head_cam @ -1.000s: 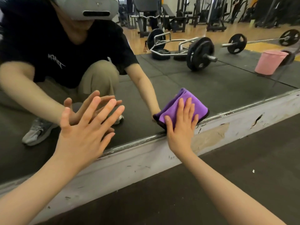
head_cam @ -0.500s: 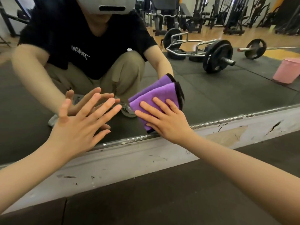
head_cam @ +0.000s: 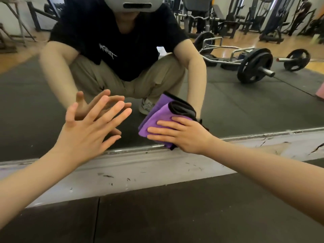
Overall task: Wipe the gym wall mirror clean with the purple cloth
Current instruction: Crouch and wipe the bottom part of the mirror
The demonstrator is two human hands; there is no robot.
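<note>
The wall mirror (head_cam: 245, 106) fills the upper part of the head view and reflects a crouching person. A folded purple cloth (head_cam: 157, 120) with a black edge lies flat against the glass just above the mirror's bottom edge. My right hand (head_cam: 182, 135) presses on the cloth with straight fingers pointing left. To the left, my left hand (head_cam: 89, 132) rests flat on the glass with its fingers spread, holding nothing.
A scuffed white ledge (head_cam: 140, 171) runs under the mirror, with dark rubber floor mats (head_cam: 175, 216) in front of it. Reflected in the glass are a barbell with black plates (head_cam: 254, 65), gym machines and the edge of a pink bucket (head_cam: 320, 90).
My right hand has slid the cloth along the glass to the left, its fingers turning from upward to leftward. The view has shifted left. My left hand stays planted on the mirror.
</note>
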